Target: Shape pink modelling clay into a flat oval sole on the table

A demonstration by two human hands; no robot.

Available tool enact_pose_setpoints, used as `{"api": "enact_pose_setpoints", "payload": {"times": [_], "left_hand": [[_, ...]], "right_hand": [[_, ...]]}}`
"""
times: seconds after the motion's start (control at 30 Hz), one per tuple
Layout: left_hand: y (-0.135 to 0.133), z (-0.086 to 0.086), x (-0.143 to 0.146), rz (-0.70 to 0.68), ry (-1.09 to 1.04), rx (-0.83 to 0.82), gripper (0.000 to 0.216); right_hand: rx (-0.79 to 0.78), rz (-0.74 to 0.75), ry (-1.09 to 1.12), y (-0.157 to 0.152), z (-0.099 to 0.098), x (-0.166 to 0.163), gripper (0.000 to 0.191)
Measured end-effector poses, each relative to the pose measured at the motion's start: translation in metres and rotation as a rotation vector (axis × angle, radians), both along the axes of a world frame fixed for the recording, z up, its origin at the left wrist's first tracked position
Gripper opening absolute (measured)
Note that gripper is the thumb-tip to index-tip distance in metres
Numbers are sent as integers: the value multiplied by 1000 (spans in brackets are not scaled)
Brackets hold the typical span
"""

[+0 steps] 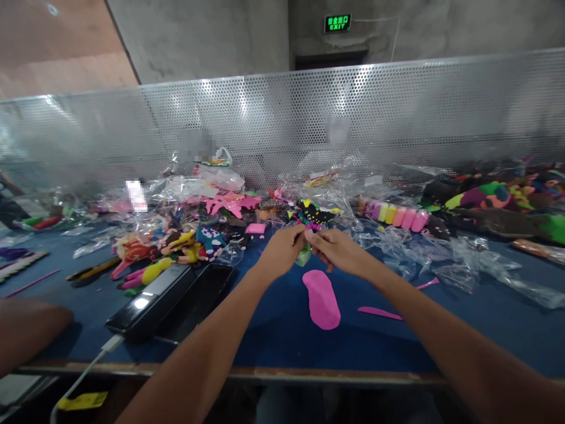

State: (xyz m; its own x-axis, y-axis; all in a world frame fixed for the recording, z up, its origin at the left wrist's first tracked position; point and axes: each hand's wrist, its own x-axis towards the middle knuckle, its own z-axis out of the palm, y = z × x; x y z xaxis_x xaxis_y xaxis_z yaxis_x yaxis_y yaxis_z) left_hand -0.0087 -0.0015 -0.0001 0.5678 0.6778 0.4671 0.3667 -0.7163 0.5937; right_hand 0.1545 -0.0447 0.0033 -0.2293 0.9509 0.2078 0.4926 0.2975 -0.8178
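Above the blue table, my left hand (286,250) and my right hand (336,249) meet fingertip to fingertip. Both are closed in a pinch. What they pinch is small and mostly hidden by the fingers; I cannot make it out. Just below the fingertips shows a pale green, see-through thing (303,257). A flat, rounded slab of pink modelling clay (322,300) lies on the table nearer to me. Right of it, partly under my right forearm, is a pink modelling knife (378,312). Behind my hands lies a black clay piece with yellow dots (314,212).
A power bank (152,303) with a white cable and a dark phone (198,297) lie left. Clay figures (194,244) crowd behind them. Right are a row of coloured clay packs (399,217) and crumpled clear bags (459,265). Another person's arm (33,327) rests far left.
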Motion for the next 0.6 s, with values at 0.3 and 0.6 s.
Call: {"api": "enact_pose_setpoints", "payload": {"times": [0.3,0.6], "left_hand": [[6,-14,7,119,-152,-48,32],[9,-19,10,88,-202,-120,39]], "right_hand": [[58,2,-28,10,-15,-2,43],[131,-107,-122,12,-17,-5,33]]}}
